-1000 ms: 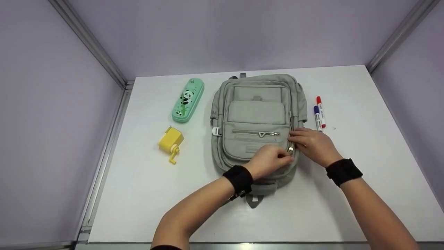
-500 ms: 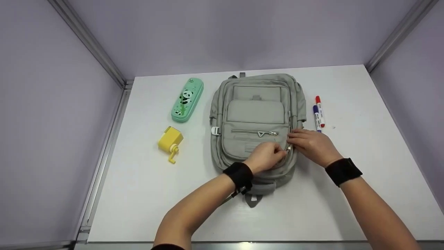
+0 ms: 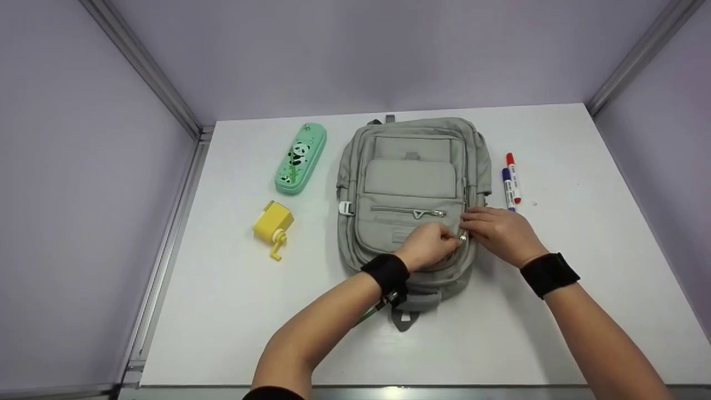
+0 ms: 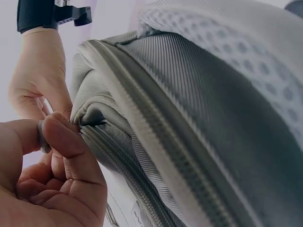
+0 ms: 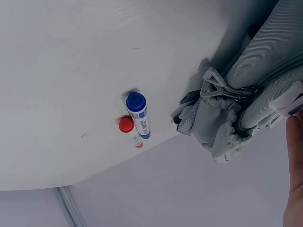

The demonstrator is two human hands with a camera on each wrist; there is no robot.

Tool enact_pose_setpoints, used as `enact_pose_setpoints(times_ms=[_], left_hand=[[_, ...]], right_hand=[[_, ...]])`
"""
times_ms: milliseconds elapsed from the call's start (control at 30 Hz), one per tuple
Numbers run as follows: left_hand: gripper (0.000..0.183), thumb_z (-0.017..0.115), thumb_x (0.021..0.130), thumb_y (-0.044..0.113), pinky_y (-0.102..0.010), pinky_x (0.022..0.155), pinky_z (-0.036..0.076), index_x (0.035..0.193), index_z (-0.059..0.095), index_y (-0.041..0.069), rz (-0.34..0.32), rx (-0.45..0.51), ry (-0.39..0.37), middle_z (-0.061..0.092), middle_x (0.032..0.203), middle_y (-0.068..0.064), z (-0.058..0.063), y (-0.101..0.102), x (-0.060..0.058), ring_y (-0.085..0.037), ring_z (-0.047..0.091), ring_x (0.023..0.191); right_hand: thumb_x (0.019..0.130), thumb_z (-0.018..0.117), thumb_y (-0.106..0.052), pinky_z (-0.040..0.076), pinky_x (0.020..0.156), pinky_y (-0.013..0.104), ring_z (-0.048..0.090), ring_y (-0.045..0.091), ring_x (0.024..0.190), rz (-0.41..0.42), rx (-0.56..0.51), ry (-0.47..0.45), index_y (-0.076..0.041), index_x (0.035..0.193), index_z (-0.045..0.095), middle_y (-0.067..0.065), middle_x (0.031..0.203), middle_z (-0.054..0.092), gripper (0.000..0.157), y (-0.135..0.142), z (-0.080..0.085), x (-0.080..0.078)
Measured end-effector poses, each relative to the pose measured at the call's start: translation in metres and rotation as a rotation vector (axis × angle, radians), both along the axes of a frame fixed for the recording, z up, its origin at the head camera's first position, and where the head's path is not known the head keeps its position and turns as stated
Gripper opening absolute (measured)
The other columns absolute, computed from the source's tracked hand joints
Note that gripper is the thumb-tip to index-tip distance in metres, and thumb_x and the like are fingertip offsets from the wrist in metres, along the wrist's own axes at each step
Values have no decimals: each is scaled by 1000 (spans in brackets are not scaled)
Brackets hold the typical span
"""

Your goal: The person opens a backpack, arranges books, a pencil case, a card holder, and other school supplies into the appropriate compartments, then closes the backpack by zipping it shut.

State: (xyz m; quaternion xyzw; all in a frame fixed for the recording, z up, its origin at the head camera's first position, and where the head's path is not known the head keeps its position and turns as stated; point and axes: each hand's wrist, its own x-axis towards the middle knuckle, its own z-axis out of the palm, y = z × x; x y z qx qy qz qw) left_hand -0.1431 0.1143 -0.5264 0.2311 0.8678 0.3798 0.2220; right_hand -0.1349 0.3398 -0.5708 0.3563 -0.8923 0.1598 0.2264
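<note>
A grey-green backpack (image 3: 411,180) lies flat on the white table, its front pockets facing up. My left hand (image 3: 427,245) is over its lower right part, with thumb and forefinger pinching a zipper pull (image 4: 43,137) by the front pocket's side zipper. The metal slider (image 3: 462,238) shows just past those fingertips. My right hand (image 3: 502,232) holds the bag's right edge beside the zipper, a little above the left hand. In the left wrist view, the right hand (image 4: 40,75) appears behind the left, its fingertips at the fabric. The right wrist view catches only part of a finger (image 5: 296,156).
Left of the bag lie a green panda pencil case (image 3: 300,159) and a yellow pencil sharpener (image 3: 273,222) with a crank. Two markers, red-capped (image 3: 514,183) and blue-capped (image 3: 507,186), lie on the right. Lilac panels (image 3: 355,55) surround the table (image 3: 233,333).
My left hand has moved slightly up along the side zipper, with the slider shifting a little up and left early on. The right hand has stayed almost in place.
</note>
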Motion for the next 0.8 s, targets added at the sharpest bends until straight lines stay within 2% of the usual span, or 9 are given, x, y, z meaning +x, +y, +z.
enact_pose_setpoints(times_ms=[167,267,333,400,533,800], left_hand=[[26,65,101,26,-20,52,36,79,73,14,-5,-10,34,56,58,10,-3,4,-3,-6,48,51],[38,65,100,22,-21,49,30,63,59,17,-14,-49,61,44,50,10,-4,5,-5,-6,38,44],[45,64,99,21,-22,46,26,57,50,18,-26,-79,51,37,47,9,-4,5,-6,-7,32,41],[48,62,99,20,-22,45,25,55,45,19,-36,-97,26,33,46,8,-3,5,-6,-7,29,39],[50,61,100,21,-23,44,24,54,42,20,-43,-108,0,33,46,8,-1,4,-7,-8,28,38],[52,65,98,17,-22,49,26,52,41,18,-120,-141,79,29,46,7,6,-2,-4,-8,28,40]], right_hand=[[76,86,3,57,84,48,70,31,107,-4,3,-1,-9,106,81,9,113,75,33,1,0,0],[75,87,2,56,85,48,70,31,108,-6,8,-3,-9,105,81,9,114,75,33,1,1,1],[75,87,2,56,85,48,70,31,108,-8,14,-6,-9,105,81,9,113,75,32,1,1,1],[76,87,1,56,85,48,70,31,109,-8,17,-10,-9,105,81,9,113,75,32,1,1,1],[76,87,0,57,84,48,70,31,108,-13,15,-17,-10,105,81,8,113,75,32,0,1,0],[78,86,-1,58,82,47,71,28,107,-39,-9,-13,-11,106,81,6,112,76,30,0,0,0]])
